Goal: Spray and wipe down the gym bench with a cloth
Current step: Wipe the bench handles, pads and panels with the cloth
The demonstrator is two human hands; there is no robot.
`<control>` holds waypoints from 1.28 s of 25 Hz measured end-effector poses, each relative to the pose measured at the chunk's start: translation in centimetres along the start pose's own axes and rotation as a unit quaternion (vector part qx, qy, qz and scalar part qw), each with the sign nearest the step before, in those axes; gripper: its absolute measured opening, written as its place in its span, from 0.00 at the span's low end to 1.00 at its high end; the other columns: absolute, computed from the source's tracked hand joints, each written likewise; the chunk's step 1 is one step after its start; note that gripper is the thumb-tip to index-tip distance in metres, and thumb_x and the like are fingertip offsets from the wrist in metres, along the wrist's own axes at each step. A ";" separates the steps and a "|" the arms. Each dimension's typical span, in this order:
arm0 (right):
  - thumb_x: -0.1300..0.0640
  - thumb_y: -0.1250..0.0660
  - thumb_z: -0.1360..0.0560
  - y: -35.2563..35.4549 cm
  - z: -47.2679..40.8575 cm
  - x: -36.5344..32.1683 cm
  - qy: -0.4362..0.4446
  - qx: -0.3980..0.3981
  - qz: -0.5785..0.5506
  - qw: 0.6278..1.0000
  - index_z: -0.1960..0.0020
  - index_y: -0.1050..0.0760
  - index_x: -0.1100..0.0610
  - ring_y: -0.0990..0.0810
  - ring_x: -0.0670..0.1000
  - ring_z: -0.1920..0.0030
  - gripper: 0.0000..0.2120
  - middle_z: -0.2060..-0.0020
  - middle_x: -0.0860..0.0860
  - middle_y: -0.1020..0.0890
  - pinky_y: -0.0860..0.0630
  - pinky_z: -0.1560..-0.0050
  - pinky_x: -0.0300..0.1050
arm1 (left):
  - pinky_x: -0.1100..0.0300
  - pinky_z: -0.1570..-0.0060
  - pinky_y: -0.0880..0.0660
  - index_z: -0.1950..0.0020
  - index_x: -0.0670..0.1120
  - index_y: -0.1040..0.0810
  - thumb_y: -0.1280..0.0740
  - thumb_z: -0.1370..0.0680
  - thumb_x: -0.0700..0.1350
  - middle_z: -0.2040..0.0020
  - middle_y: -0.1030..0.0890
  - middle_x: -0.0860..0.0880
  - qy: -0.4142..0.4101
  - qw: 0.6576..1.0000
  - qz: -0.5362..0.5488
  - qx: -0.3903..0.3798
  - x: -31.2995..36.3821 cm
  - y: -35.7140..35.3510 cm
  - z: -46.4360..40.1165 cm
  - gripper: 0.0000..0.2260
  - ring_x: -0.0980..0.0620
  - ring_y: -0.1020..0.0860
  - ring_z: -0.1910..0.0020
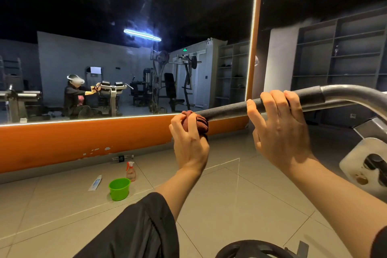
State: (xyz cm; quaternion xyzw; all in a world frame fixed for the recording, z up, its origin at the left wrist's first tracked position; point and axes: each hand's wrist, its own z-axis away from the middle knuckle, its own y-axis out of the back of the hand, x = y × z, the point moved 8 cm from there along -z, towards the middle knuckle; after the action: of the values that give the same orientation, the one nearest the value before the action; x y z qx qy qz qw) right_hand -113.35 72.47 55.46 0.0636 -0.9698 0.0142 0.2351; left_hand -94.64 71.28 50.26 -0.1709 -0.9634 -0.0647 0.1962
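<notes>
At the bottom of the frame a black sleeve (134, 230) is covering the left forearm, and both arms are reaching forward and up to the handle bar (230, 109) of the gym machine. The right hand (280, 130), right of centre, is curling its fingers over the dark foam sleeve of the bar. This grip is clenched around the bar, I think in order to keep the bar steady while the other hand is rubbing.

The left hand (189, 142), at the centre, is grasping a reddish-brown cloth (195, 120) and is wrapping it around the free end of the same bar. The cloth is bunched, so it is touching the foam on all sides, which probably serves for wiping the round surface in one pass. To my judgement the wiping step is going on now, on the handle and not on a padded seat.

Further away, in the lower left on the floor tiles (240, 205), a green cup (119, 188) is standing beside a spray bottle (130, 172) with a white trigger, and a flat white tube (95, 182) is lying just to the left. They are resting apart from the hands, likely put down within reach for the next spraying. The print on the tube is too small to read.

Behind, a large mirror (125, 48) with an orange frame is reflecting the person and other machines. At the top edge some characters are showing, but they are cut off and I cannot read them.
</notes>
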 end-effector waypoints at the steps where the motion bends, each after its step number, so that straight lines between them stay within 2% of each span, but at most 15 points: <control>1: 0.57 0.34 0.29 -0.1 0.1 0.0 0.002 0.000 0.004 1.000 0.35 0.29 0.60 0.28 0.65 0.39 0.23 0.40 0.64 0.25 0.41 0.31 0.60 | 0.70 0.51 0.36 0.40 0.43 0.26 0.29 0.31 0.43 0.39 0.33 0.42 -0.007 1.000 0.024 -0.009 0.4 -0.5 0.6 0.20 0.49 0.32 0.45; 3: 0.56 0.35 0.28 -0.3 0.2 0.0 0.006 -0.001 0.011 1.000 0.35 0.29 0.59 0.29 0.65 0.38 0.23 0.40 0.64 0.25 0.41 0.30 0.60 | 0.69 0.48 0.34 0.41 0.45 0.27 0.33 0.27 0.50 0.39 0.35 0.45 -0.015 0.997 0.071 -0.015 0.6 -1.2 1.3 0.16 0.50 0.32 0.44; 5: 0.56 0.35 0.28 -0.3 0.1 0.1 0.007 -0.002 0.011 1.000 0.35 0.30 0.59 0.30 0.65 0.38 0.22 0.40 0.64 0.26 0.42 0.30 0.60 | 0.59 0.47 0.24 0.45 0.44 0.25 0.32 0.25 0.43 0.41 0.33 0.43 0.022 0.996 0.083 -0.008 -0.6 -1.5 0.9 0.10 0.48 0.30 0.45; 7: 0.56 0.35 0.28 -0.3 0.1 0.1 0.005 -0.001 0.009 1.000 0.34 0.30 0.59 0.30 0.65 0.38 0.23 0.39 0.64 0.26 0.42 0.30 0.60 | 0.51 0.48 0.21 0.46 0.42 0.24 0.30 0.27 0.35 0.41 0.31 0.42 0.085 0.994 0.071 0.003 -2.0 -1.2 0.6 0.11 0.48 0.30 0.45; 8: 0.56 0.35 0.28 -0.4 0.1 0.0 0.004 0.002 0.008 1.000 0.34 0.30 0.59 0.30 0.65 0.38 0.23 0.39 0.64 0.26 0.42 0.30 0.60 | 0.51 0.48 0.21 0.47 0.42 0.23 0.29 0.28 0.33 0.42 0.31 0.42 0.071 0.995 0.073 0.012 -1.7 -0.9 0.6 0.12 0.49 0.30 0.45; 9: 0.56 0.35 0.28 -0.4 0.2 0.0 0.003 0.005 0.008 1.000 0.35 0.31 0.59 0.30 0.65 0.38 0.23 0.40 0.64 0.26 0.42 0.30 0.60 | 0.53 0.47 0.21 0.47 0.41 0.23 0.28 0.29 0.32 0.42 0.31 0.42 0.021 0.996 0.081 0.014 -0.7 -0.8 0.7 0.13 0.48 0.29 0.46; 11: 0.56 0.34 0.28 -0.4 0.2 -0.1 -0.001 0.006 0.008 1.000 0.35 0.31 0.59 0.30 0.65 0.38 0.23 0.40 0.64 0.26 0.41 0.31 0.60 | 0.59 0.45 0.24 0.45 0.43 0.25 0.26 0.31 0.33 0.42 0.33 0.45 -0.104 0.991 0.087 -0.021 2.1 -1.3 1.6 0.17 0.46 0.28 0.45; 12: 0.56 0.34 0.28 -0.4 0.2 -0.1 -0.001 0.004 0.008 1.000 0.35 0.30 0.59 0.30 0.65 0.38 0.23 0.40 0.64 0.26 0.41 0.31 0.60 | 0.62 0.44 0.26 0.43 0.44 0.27 0.25 0.32 0.33 0.41 0.34 0.46 -0.133 0.986 0.088 -0.039 2.8 -1.6 2.0 0.20 0.45 0.28 0.45; 14: 0.56 0.34 0.28 -0.3 0.2 0.1 0.004 -0.001 0.010 1.000 0.34 0.30 0.59 0.29 0.65 0.38 0.23 0.39 0.64 0.26 0.41 0.31 0.60 | 0.62 0.45 0.27 0.40 0.45 0.30 0.25 0.34 0.31 0.41 0.35 0.45 -0.097 0.991 0.083 -0.034 2.0 -1.8 1.7 0.27 0.44 0.28 0.46; 16: 0.56 0.35 0.28 -0.3 0.2 0.1 0.009 -0.004 0.014 1.000 0.34 0.31 0.59 0.29 0.65 0.38 0.23 0.39 0.64 0.26 0.41 0.30 0.60 | 0.59 0.47 0.24 0.41 0.44 0.29 0.26 0.37 0.28 0.42 0.33 0.42 -0.043 0.998 0.048 -0.004 0.0 -1.5 1.3 0.28 0.43 0.27 0.48; 20: 0.55 0.35 0.28 -0.4 0.0 -0.1 0.004 -0.006 0.012 1.000 0.35 0.30 0.59 0.29 0.65 0.38 0.23 0.39 0.64 0.26 0.41 0.31 0.60 | 0.60 0.48 0.24 0.41 0.46 0.30 0.27 0.33 0.28 0.42 0.33 0.44 -0.117 0.993 0.031 -0.018 1.3 -1.6 1.4 0.26 0.43 0.27 0.47; 24: 0.55 0.36 0.28 -0.3 0.1 0.0 0.009 -0.006 0.019 1.000 0.34 0.31 0.60 0.29 0.65 0.38 0.23 0.39 0.64 0.26 0.41 0.31 0.60 | 0.55 0.48 0.21 0.39 0.46 0.31 0.26 0.31 0.31 0.40 0.35 0.45 -0.208 0.976 0.041 -0.043 2.5 -1.4 2.1 0.25 0.42 0.29 0.43; 29: 0.55 0.36 0.28 -0.5 0.0 0.0 0.004 -0.010 0.021 1.000 0.34 0.30 0.59 0.30 0.64 0.37 0.23 0.39 0.64 0.26 0.41 0.31 0.60 | 0.60 0.43 0.29 0.41 0.45 0.29 0.26 0.37 0.25 0.41 0.34 0.45 -0.099 0.995 0.025 -0.004 0.3 -0.3 1.0 0.30 0.43 0.29 0.45; 32: 0.54 0.38 0.28 -0.3 0.0 -0.1 -0.002 -0.011 0.023 1.000 0.34 0.31 0.59 0.31 0.64 0.38 0.22 0.39 0.64 0.26 0.42 0.31 0.60 | 0.58 0.46 0.25 0.42 0.45 0.30 0.26 0.32 0.30 0.41 0.34 0.45 -0.162 0.985 0.062 -0.027 3.3 -0.8 1.4 0.24 0.42 0.27 0.45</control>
State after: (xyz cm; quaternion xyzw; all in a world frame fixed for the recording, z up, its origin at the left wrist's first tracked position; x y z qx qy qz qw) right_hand -113.20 72.21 55.45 0.0389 -0.9715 0.0091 0.2338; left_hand -98.31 71.78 50.22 -0.2437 -0.9679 -0.0496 0.0368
